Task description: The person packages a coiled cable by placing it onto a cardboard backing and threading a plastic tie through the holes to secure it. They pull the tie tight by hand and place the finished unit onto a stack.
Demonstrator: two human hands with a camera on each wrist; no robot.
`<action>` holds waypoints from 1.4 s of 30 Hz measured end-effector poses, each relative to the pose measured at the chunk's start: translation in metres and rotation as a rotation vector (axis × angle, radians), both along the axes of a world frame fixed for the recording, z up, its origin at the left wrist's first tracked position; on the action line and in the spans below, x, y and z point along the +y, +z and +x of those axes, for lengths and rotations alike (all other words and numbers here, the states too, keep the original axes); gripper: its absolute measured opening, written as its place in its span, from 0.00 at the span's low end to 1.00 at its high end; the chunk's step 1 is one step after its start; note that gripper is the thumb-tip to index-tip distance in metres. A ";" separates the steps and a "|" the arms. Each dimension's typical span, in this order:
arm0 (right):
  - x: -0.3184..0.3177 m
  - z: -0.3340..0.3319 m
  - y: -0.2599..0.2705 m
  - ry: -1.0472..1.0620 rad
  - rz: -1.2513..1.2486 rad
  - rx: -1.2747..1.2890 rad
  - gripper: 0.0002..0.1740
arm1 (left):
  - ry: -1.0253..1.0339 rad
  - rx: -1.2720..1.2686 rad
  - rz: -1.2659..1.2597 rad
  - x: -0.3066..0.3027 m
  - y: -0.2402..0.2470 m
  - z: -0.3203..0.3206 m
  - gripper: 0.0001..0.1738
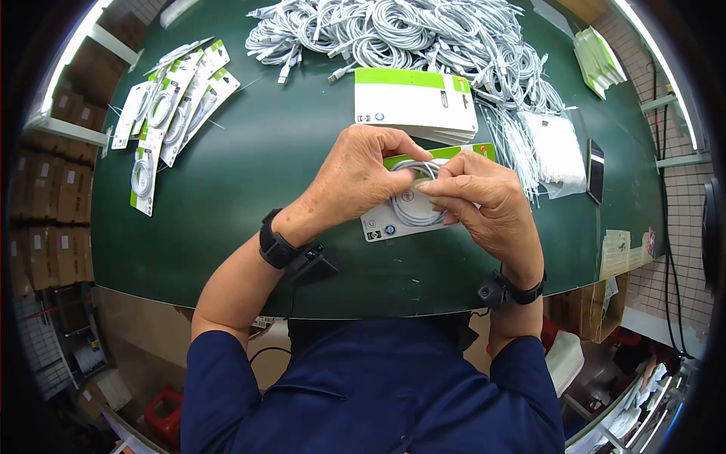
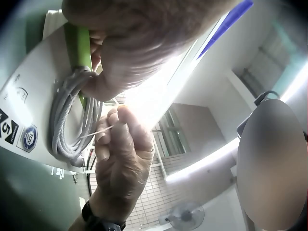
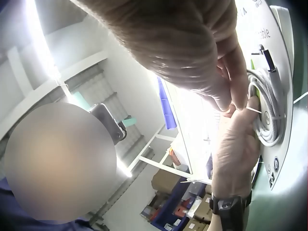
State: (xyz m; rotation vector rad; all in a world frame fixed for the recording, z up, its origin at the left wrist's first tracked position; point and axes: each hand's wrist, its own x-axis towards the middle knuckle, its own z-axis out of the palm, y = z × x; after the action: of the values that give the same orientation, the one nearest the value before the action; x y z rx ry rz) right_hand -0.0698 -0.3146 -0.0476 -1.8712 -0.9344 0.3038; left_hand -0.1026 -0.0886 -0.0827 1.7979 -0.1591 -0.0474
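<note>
A coiled light grey cable lies against a white and green packaging card over the green table. My left hand holds the card and coil at their upper left, with its thumb pressed on the cable. Between thumb and fingertips, my right hand pinches a thin white tie that runs from the coil. The right wrist view shows the tie across the coil and a dark-tipped plug near the card's printed face. Both hands' fingertips are close together at the coil.
Just beyond the hands stands a stack of flat cards. A large heap of cables fills the back. Loose white ties, a plastic bag and a phone lie right. Cards with cables are piled left.
</note>
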 end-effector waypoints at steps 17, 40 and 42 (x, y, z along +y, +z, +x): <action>0.013 0.004 -0.017 -0.132 0.214 -0.724 0.20 | -0.051 0.084 -0.150 0.006 0.013 0.007 0.16; 0.017 0.006 -0.023 -0.145 0.227 -0.718 0.20 | -0.063 0.061 -0.125 0.010 0.014 0.008 0.15; 0.018 0.006 -0.024 -0.149 0.234 -0.716 0.20 | -0.060 0.056 -0.121 0.010 0.012 0.009 0.15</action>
State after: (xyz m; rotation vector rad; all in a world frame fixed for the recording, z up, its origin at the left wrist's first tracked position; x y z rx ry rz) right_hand -0.0639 -0.2970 -0.0717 -1.8318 -1.2215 -0.5844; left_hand -0.0940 -0.0791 -0.0702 1.6695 -0.1721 -0.1286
